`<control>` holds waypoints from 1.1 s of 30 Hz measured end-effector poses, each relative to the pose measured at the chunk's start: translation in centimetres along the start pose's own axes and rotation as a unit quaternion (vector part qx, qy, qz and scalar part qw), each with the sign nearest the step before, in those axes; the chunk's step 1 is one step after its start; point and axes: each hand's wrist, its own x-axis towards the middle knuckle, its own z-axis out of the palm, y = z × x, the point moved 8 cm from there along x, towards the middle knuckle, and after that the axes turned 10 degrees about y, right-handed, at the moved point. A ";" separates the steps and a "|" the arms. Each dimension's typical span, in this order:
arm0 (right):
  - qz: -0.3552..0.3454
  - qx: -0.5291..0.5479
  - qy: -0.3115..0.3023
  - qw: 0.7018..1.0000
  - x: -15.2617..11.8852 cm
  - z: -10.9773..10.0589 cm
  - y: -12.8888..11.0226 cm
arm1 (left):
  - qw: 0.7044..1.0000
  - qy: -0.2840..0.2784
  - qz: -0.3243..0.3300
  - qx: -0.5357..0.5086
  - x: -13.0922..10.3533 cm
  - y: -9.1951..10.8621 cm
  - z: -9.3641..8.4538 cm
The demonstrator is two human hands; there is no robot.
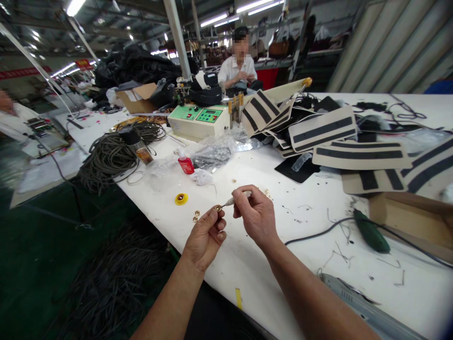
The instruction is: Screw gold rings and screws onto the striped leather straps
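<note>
Left hand (205, 240): thumb and fingertips are clamped on a small fitting (218, 208), held above the table (244, 257). Right hand (257, 218): thumb and fingers are closed on a slim tool (230, 202), its narrow tip directed into the fitting from the right. Whether tip and metal touch cannot be determined at this scale.

Step in hand, as judged: fine work with the tip on the fitting. Any further stroke calls for a motionless left pinch and light, precise pressure from the right; a slip could mark the finish.

Materials: the fitting is shiny, gold-coloured metal; the tool's grip is pale, its tip thin. Loose fittings (196, 216) of similar colour lie just left of the left fingertips; others (268, 193) lie just beyond the right knuckles. Farther left of the fingertips sits a round yellow dish (181, 199), with a glossy red bottle (186, 165) beyond it. Crinkled, clear film (212, 157) lies past the fingertips; flat, pale panels (322, 128) with dark bands are heaped beyond and right.
</note>
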 end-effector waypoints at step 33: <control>0.131 0.212 0.111 0.962 4.7 -6.4 1.6 | 0.740 0.099 0.321 0.582 0.6 5.4 -3.4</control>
